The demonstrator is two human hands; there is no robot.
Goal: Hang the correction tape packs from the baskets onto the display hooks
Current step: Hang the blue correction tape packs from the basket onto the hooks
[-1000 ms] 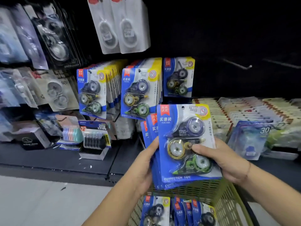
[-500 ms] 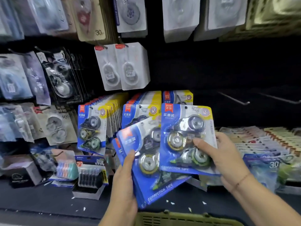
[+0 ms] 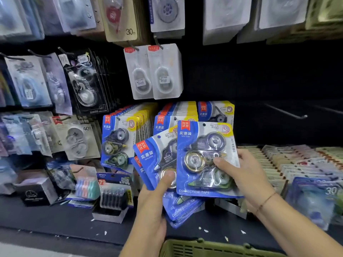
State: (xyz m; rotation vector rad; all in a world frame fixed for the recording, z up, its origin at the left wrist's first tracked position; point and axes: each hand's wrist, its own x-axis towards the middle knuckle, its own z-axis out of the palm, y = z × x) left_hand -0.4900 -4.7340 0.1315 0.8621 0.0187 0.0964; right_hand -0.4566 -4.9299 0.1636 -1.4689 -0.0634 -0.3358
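Hanging step: right hand pinches 1 pack, left hand grips spare stack; next move likely needs its hole threaded onto a hook.

The correction tape packs are showing blue cards, yellow corners and red labels; the slotted basket is looking olive green, perhaps dulled by blur.

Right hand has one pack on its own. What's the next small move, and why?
Probably raise the single pack in the right hand slightly up and back, so its hang hole meets the hook of the thin row right behind it. That row looks far shorter than the two rows to its left, and the left hand only grips the spare stack.
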